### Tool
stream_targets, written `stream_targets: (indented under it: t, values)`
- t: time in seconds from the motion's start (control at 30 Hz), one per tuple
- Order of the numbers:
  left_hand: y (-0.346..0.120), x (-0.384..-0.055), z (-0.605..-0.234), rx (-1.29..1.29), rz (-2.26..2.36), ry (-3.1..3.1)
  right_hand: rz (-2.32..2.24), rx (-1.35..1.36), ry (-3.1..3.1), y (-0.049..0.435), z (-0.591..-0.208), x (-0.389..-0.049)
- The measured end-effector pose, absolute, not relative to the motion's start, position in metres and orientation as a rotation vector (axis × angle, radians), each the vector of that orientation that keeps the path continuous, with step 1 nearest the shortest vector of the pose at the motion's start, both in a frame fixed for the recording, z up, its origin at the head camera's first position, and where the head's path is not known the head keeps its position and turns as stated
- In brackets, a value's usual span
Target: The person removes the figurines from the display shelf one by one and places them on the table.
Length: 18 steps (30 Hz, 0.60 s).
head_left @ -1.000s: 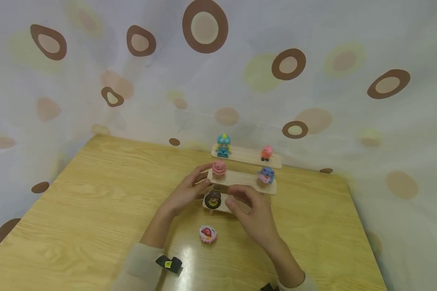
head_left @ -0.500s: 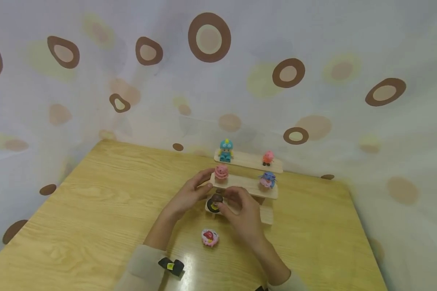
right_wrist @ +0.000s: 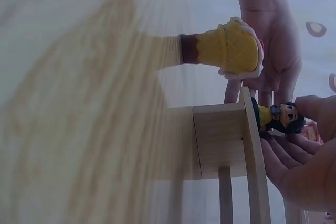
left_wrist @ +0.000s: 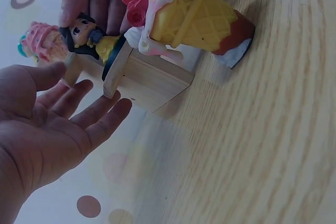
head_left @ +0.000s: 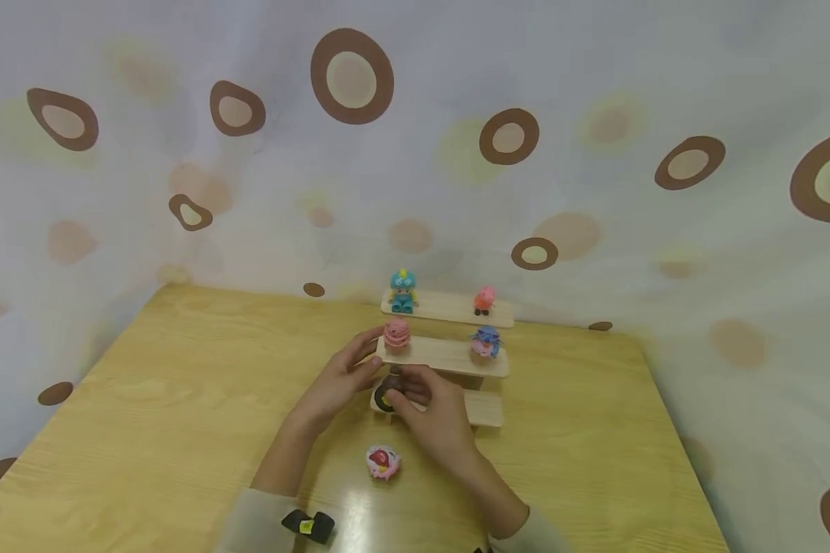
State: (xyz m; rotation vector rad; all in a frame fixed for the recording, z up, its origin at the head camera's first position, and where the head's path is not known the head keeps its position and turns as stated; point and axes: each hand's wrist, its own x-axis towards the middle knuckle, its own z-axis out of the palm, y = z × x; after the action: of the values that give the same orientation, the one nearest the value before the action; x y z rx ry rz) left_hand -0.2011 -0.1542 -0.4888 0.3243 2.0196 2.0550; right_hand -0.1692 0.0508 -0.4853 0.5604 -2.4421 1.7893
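Note:
A small dark-haired doll figurine [head_left: 390, 390] in a yellow dress, on a round black base, stands at the left end of the lowest shelf of a three-step wooden stand [head_left: 484, 407]. My right hand [head_left: 437, 418] pinches its head between thumb and fingers, clearest in the right wrist view, where the doll [right_wrist: 275, 115] stays upright on the board. Fingers extended, my left hand [left_wrist: 58, 129] is at the stand's left end, fingertips at the shelf edges. Nearer me on the table stands an ice-cream-cone figurine [head_left: 383, 462] with pink and white topping, touched by neither hand.
On the middle shelf sit a pink swirled figurine [head_left: 397, 333] at left and a blue-and-pink one [head_left: 486, 342] at right. The top shelf bears a teal-capped doll [head_left: 403, 292] and a pink pig figurine [head_left: 484, 300]. A patterned curtain [head_left: 415, 153] hangs behind the wooden table [head_left: 249, 346].
My right hand has come left from beside the doll and now pinches its head. The left hand has stayed by the stand's left end. The head view has shifted slightly.

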Motion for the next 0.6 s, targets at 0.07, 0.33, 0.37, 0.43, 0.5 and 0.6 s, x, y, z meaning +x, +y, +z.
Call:
stream_targets:
  t: [0.07, 0.33, 0.37, 0.43, 0.5, 0.6]
  values:
    - [-0.155, -0.200, -0.488, 0.321, 2.052, 2.018, 1.812, 0.548, -2.444, 0.050, -0.484, -0.169]
    - [-0.152, -0.203, -0.486, 0.323, 2.057, 2.003, 1.875, 0.603, -2.490, 0.068, -0.464, -0.173]
    - [-0.151, -0.203, -0.486, 0.323, 2.056, 2.005, 1.891, 0.619, -2.491, 0.072, -0.460, -0.175]
    - [-0.150, -0.205, -0.486, 0.322, 2.048, 2.017, 1.908, 0.645, -2.499, 0.081, -0.454, -0.176]
    - [-0.150, -0.204, -0.486, 0.312, 2.040, 2.028, 1.897, 0.690, -2.526, 0.090, -0.450, -0.177]
    - [-0.153, -0.200, -0.489, 0.285, 2.024, 2.053, 1.855, 0.786, -2.580, 0.098, -0.447, -0.177]
